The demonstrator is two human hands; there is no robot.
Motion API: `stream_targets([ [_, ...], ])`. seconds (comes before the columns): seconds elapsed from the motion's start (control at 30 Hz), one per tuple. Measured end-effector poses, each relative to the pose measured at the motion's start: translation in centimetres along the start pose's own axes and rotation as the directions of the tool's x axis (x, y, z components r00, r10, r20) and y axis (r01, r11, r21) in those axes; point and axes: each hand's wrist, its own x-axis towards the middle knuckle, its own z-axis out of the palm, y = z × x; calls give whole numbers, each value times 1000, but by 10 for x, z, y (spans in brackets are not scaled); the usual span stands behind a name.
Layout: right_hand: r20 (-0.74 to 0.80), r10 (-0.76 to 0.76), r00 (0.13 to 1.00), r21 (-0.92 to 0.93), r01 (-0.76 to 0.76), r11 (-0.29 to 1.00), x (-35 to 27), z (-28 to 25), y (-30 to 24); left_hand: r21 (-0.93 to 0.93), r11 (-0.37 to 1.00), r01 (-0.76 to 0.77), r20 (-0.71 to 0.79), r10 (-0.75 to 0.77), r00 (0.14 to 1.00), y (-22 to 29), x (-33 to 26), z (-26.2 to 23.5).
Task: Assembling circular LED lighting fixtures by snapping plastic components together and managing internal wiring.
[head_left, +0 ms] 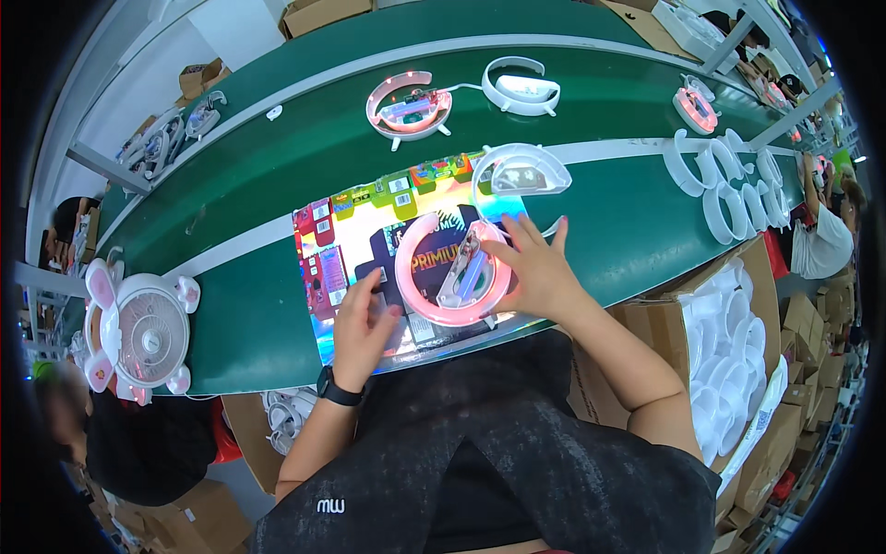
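Observation:
A C-shaped plastic ring housing (pixel 417 294), glowing pink, lies on a shiny colourful printed sheet (pixel 325 342) in front of me. Inside it sit a circuit board and a bluish-purple cylinder (pixel 473 273), perhaps a battery. My right hand (pixel 540 277) grips the ring's right side, one finger reaching in by the board and the thumb low on the rim. To the ring's left, my left hand (pixel 362 328) is open, fingers apart, holding nothing. Just beyond the right hand rests a white half-round cover (pixel 531 174) with a curved band; a wire shows near my right fingertips.
On the green bench, another pink-lit ring (pixel 409 113) is wired to a white ring part (pixel 521 92). A rabbit-eared fan (pixel 152 331) stands left. Several white rings (pixel 724 217) stand at right, above a carton (pixel 646 328) of white plastic parts. Other people work on both sides.

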Motion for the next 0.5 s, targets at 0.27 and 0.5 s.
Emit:
stream_targets([
  [0.27,-50,-214,976,283,219,934,23,1,37,81,983,162,174,-175,969,4,45,-5],
  [0.5,-333,-448,830,-76,450,890,83,23,22,-127,898,422,-70,-432,899,-62,92,-116],
])
